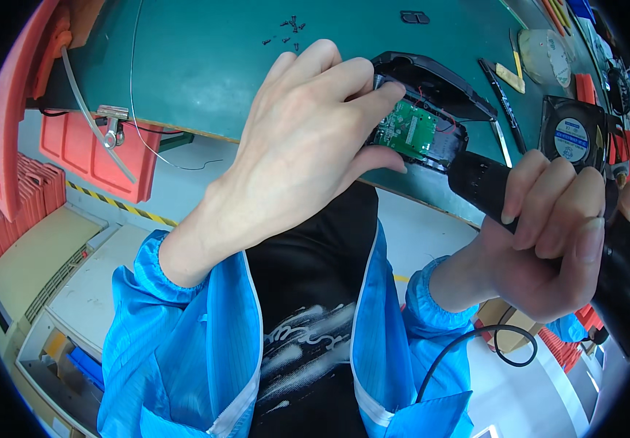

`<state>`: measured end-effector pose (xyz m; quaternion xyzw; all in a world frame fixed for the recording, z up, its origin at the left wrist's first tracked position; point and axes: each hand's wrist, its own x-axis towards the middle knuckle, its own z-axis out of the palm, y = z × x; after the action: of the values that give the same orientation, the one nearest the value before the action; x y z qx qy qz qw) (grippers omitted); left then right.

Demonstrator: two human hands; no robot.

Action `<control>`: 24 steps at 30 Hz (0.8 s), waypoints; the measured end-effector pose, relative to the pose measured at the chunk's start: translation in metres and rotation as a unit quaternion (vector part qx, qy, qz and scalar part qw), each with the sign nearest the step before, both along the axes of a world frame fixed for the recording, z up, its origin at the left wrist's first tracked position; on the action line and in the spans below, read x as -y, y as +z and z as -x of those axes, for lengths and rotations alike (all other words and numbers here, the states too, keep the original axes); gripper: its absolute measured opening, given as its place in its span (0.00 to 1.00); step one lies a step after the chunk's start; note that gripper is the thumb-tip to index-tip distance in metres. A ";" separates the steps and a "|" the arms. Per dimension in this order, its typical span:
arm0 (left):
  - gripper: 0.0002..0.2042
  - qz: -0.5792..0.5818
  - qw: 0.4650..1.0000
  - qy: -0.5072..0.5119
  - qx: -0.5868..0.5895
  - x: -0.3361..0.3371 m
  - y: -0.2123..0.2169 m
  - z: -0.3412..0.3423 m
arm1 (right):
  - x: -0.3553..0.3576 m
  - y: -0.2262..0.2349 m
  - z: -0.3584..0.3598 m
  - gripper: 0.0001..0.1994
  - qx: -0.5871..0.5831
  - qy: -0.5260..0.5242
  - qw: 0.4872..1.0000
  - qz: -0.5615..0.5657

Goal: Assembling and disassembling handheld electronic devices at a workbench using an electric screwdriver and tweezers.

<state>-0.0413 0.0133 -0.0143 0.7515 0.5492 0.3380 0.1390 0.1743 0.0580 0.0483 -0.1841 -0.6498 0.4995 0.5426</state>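
My left hand (308, 139) grips the left end of an open black plastic housing (439, 159), thumb at the near edge and fingers over the far side. Inside lies a green circuit board (411, 131) with thin red wires. A curved black shell (432, 77) stands raised behind the board, partly hidden by my fingers. My right hand (552, 233) is closed round a thick black cylindrical piece (479, 182) with small holes near its end. That end meets the housing's right side; I cannot tell whether the two are joined.
Several small black screws (293, 25) lie on the green bench (191, 66). To the right are a black pen-like tool (501, 102), a tape roll (545, 57) and a square black fan (572, 135). Red bins (103, 157) hang at left. A black cable (508, 328) loops at lower right.
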 end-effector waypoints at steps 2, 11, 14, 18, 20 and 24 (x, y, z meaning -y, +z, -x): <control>0.31 -0.001 1.000 0.000 0.001 0.001 -0.001 0.000 | 0.000 0.000 0.000 0.17 0.026 0.005 1.000 -0.011; 0.31 -0.001 1.000 0.001 0.004 0.000 -0.002 0.000 | 0.008 -0.003 0.012 0.16 0.024 -0.064 0.998 -0.017; 0.31 -0.005 1.000 -0.001 0.009 -0.001 -0.003 0.000 | 0.010 -0.004 0.017 0.16 0.024 -0.085 0.996 -0.019; 0.31 -0.012 1.000 -0.003 0.016 -0.001 -0.004 0.000 | 0.013 -0.005 0.023 0.17 0.026 -0.113 0.993 -0.022; 0.30 -0.009 1.000 -0.002 0.013 -0.001 -0.003 0.001 | 0.014 -0.005 0.025 0.17 0.026 -0.128 0.991 -0.024; 0.31 -0.011 1.000 -0.006 0.016 0.000 -0.004 -0.001 | 0.017 0.013 0.014 0.17 0.007 -0.089 0.996 -0.023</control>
<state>-0.0405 0.0129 -0.0188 0.7507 0.5386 0.3553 0.1416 0.1600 0.0414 0.0615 -0.2325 -0.6459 0.4331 0.5841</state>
